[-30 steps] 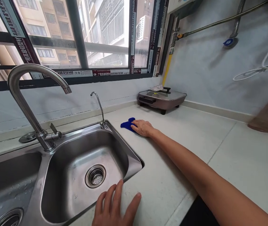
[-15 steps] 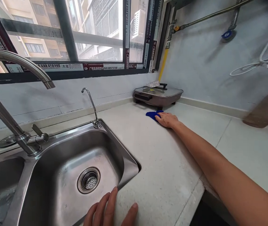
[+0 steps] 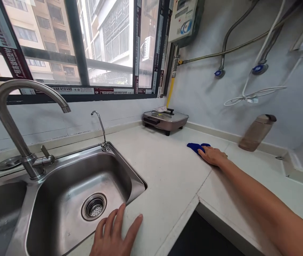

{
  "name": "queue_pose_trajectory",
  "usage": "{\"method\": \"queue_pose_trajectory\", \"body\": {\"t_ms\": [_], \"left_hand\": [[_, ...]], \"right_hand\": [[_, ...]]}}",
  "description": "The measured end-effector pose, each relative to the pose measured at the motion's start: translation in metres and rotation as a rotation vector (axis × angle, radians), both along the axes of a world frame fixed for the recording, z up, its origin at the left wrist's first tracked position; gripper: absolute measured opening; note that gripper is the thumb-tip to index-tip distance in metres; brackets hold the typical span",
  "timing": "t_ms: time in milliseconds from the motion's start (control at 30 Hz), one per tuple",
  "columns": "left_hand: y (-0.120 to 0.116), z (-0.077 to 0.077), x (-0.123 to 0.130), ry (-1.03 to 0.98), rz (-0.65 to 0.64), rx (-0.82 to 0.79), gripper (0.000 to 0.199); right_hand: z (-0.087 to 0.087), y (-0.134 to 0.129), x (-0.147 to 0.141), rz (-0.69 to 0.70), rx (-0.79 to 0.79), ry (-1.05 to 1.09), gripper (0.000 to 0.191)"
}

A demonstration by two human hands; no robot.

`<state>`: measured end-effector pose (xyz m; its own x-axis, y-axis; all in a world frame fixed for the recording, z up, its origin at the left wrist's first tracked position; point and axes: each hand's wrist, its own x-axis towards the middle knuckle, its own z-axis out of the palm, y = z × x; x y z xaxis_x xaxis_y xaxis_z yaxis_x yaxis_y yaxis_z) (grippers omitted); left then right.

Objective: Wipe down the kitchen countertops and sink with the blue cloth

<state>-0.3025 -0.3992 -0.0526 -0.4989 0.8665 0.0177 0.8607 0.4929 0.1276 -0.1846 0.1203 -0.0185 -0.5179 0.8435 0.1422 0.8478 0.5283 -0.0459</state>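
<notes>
If dragged over the counter seam (image 3: 204,182), could snag and bunch. Holding blue cloth (image 3: 194,147) on countertop (image 3: 162,160) under right hand (image 3: 213,155), near that seam; resting left hand (image 3: 111,240), spread wide, beside sink (image 3: 137,190).

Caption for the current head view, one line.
Right hand presses a blue cloth on the pale counter, left hand resting beside the sink.

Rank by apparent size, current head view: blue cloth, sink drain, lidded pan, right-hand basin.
Largest to smallest:
1. Right-hand basin
2. Lidded pan
3. Sink drain
4. Blue cloth, visible part only; the right hand covers some of it.
</notes>
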Motion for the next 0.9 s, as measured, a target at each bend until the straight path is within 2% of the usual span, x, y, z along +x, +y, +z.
{"method": "queue_pose_trajectory", "body": {"t_ms": [133,233,367,500,667,800,900], "left_hand": [[-0.003,0.03,0.003,-0.171,-0.056,-0.079,0.096],[-0.008,0.034,0.009,-0.17,-0.06,-0.031,0.106],[-0.014,0.028,0.014,-0.231,-0.095,0.048,0.109],[-0.016,0.028,0.015,-0.274,-0.081,0.072,0.109],[-0.014,0.026,0.013,-0.277,-0.09,0.076,0.11],[-0.014,0.021,0.015,-0.223,-0.078,0.116,0.108],[-0.012,0.017,0.016,-0.168,-0.067,0.116,0.104]], "right_hand": [[-0.007,-0.01,0.032,-0.124,-0.018,-0.027,0.072],[-0.017,-0.017,0.049,-0.161,-0.017,-0.067,0.076],[-0.025,-0.041,0.066,0.032,0.032,-0.088,0.077],[-0.023,-0.092,0.068,0.307,0.069,-0.079,0.074],[-0.009,-0.172,0.033,0.701,0.052,-0.042,0.063],[0.005,-0.22,-0.022,0.943,0.045,-0.024,0.055],[0.012,-0.242,-0.071,1.044,0.051,-0.013,0.05]]}}
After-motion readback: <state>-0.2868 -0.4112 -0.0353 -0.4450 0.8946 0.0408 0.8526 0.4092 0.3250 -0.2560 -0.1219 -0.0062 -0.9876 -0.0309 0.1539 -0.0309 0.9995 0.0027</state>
